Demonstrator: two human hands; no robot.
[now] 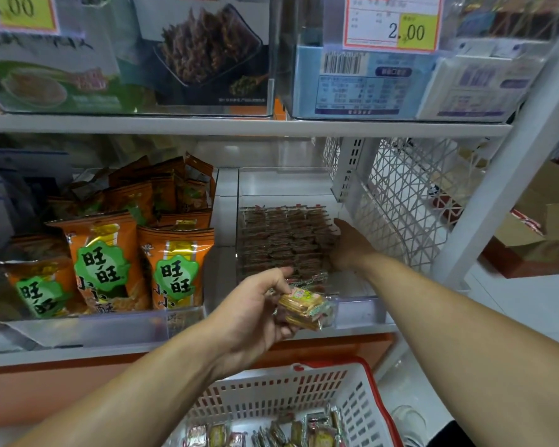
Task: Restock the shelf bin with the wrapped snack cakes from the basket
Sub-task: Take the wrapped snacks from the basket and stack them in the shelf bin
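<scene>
Clear glossy plastic bin (362, 304); shiny film-wrapped snack cakes (305, 306); white slotted plastic basket (271, 395).

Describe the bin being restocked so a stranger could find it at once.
On the middle shelf, look at the clear bin at the far right end, beside the white lattice side panel. It holds flat rows of small brown wrapped cakes, with the right hand inside it. The bin to its left holds upright orange snack bags instead.

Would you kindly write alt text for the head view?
The left hand holds wrapped snack cakes before a clear shelf bin of stacked cakes, where the right hand reaches in. A white basket sits below.
</scene>
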